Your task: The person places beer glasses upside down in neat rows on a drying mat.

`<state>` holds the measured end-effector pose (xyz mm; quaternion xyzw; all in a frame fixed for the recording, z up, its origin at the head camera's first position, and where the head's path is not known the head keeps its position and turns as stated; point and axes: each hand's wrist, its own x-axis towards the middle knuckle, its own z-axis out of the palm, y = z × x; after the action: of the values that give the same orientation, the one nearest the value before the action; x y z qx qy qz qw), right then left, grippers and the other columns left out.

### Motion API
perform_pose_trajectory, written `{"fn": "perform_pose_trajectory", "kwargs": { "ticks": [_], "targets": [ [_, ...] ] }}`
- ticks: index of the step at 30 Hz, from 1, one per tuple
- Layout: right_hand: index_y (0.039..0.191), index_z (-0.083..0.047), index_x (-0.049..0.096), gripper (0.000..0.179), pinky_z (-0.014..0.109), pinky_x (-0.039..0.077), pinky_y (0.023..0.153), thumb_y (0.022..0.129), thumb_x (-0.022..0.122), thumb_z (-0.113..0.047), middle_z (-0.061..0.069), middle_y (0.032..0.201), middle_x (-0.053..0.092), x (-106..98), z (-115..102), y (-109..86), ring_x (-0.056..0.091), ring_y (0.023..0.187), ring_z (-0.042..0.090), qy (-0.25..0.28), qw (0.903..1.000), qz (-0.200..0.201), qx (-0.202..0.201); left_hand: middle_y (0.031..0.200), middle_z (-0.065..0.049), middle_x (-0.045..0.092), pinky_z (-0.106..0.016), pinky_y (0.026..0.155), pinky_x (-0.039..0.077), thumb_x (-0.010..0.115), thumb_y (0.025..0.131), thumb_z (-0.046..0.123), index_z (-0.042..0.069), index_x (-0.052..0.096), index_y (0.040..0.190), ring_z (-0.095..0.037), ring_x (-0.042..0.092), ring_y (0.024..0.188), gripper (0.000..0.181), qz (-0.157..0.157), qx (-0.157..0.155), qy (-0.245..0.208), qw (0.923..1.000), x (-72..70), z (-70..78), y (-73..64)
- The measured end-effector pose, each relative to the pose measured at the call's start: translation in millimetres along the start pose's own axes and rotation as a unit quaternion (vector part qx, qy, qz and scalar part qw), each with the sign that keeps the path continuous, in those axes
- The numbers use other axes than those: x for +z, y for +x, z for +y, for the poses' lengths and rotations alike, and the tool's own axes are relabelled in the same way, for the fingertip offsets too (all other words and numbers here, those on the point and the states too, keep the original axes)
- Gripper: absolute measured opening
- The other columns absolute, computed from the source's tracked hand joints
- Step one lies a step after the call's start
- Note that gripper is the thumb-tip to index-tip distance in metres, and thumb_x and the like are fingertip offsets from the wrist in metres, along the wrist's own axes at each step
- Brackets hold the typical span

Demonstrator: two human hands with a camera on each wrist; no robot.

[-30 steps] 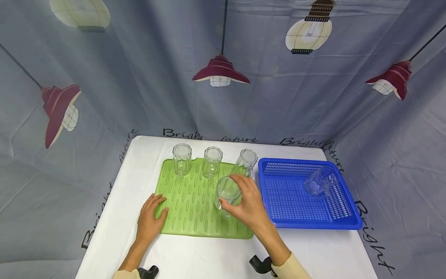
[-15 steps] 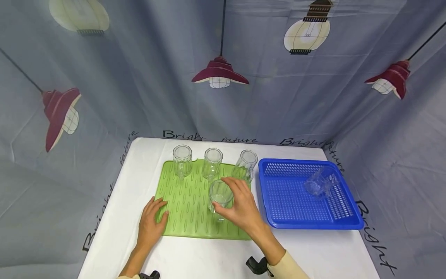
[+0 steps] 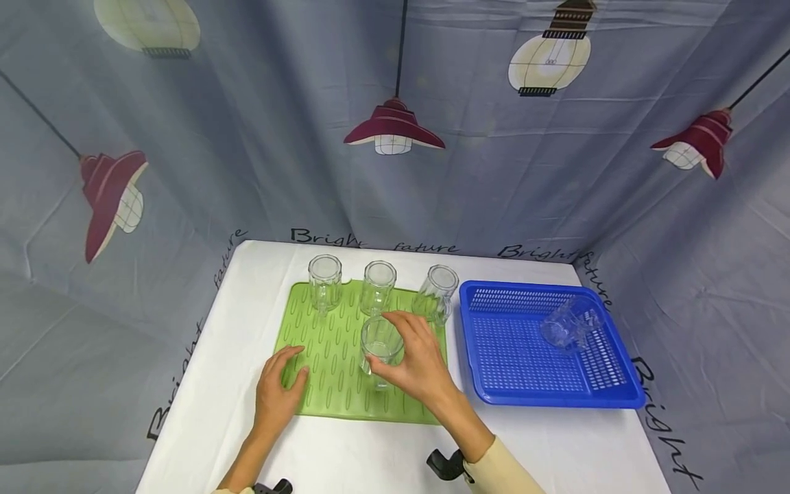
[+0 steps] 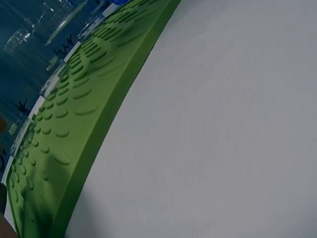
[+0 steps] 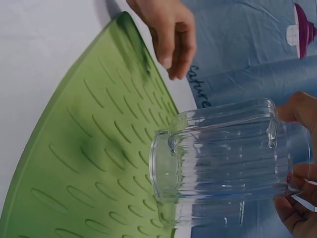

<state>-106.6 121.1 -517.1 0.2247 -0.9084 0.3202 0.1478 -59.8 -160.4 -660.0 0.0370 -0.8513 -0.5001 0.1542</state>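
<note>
My right hand [image 3: 420,363] grips a clear glass mug [image 3: 378,343] by its upper end, thumb on the near side and fingers on the far side. The mug stands about upright over the middle of a green ridged mat [image 3: 327,384]; whether it touches the mat I cannot tell. Its handle [image 5: 223,121] shows in the right wrist view. Over the mat's left edge, my left hand [image 3: 278,391] has its fingers apart and holds nothing. Behind are three more glass mugs in a row: one at left [image 3: 324,285], one in the middle [image 3: 377,288], one at right [image 3: 435,295].
A blue plastic basket [image 3: 524,398] stands right of the mat, with another glass mug [image 3: 564,326] lying in it. The table has a white cover [image 3: 345,453]. A grey-blue curtain printed with lamps [image 3: 278,137] closes off the back and sides.
My right hand has carried the glass mug leftward over the mat. My left hand has shifted slightly right. The back row and the basket stay put.
</note>
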Motion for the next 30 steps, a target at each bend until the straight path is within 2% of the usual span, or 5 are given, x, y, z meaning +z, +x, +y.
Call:
{"fn": "perform_pose_trajectory", "kwargs": {
  "ticks": [7,10,16,26,30],
  "targets": [
    [0.142,-0.011,0.065,0.077,0.048,0.06,0.108,0.077,0.095,-0.04,0.008,0.138,0.07,5.5,-0.3,3.4,0.065,0.128,0.029,-0.003,0.9999,-0.005,-0.01,0.147,-0.004,0.067,-0.052,0.122,0.05,0.084,0.094,0.012,0.017,0.068,0.14,-0.033,0.06,0.142,0.05,-0.056,-0.045,-0.095,0.9929,5.1,17.4,-1.9],
    [0.142,-0.011,0.065,0.078,0.047,0.06,0.107,0.077,0.095,-0.04,0.008,0.138,0.07,6.4,-0.4,4.3,0.065,0.127,0.028,-0.004,0.9999,-0.006,-0.014,0.147,-0.004,0.067,-0.046,0.119,0.053,0.087,0.091,0.009,0.013,0.067,0.141,-0.032,0.063,0.14,0.054,-0.085,-0.03,-0.124,0.9882,9.3,22.9,-2.4],
    [0.143,-0.012,0.065,0.079,0.048,0.06,0.108,0.077,0.096,-0.041,0.007,0.139,0.07,5.1,-4.4,7.8,0.065,0.127,0.028,-0.001,0.9997,-0.01,-0.021,0.152,-0.014,0.063,-0.049,0.119,0.053,0.088,0.09,0.011,0.005,0.06,0.148,-0.038,0.058,0.144,0.065,-0.141,0.004,-0.163,0.9764,19.8,32.2,-3.5],
    [0.141,-0.011,0.066,0.078,0.045,0.061,0.105,0.075,0.096,-0.039,0.006,0.137,0.07,2.4,-15.4,12.6,0.065,0.125,0.027,0.009,0.9989,-0.008,-0.045,0.156,-0.012,0.058,-0.051,0.12,0.052,0.089,0.088,0.01,0.022,0.053,0.155,-0.017,0.058,0.144,0.076,-0.176,0.034,-0.197,0.9639,36.0,40.1,0.1],
    [0.139,-0.01,0.067,0.077,0.045,0.061,0.104,0.074,0.096,-0.037,0.004,0.135,0.071,3.7,-18.8,13.5,0.066,0.124,0.026,0.017,0.9981,-0.005,-0.058,0.156,-0.015,0.056,-0.044,0.119,0.054,0.089,0.089,0.01,0.022,0.049,0.158,-0.021,0.058,0.143,0.081,-0.181,0.037,-0.195,0.9634,38.3,43.4,1.6]
  ]
}}
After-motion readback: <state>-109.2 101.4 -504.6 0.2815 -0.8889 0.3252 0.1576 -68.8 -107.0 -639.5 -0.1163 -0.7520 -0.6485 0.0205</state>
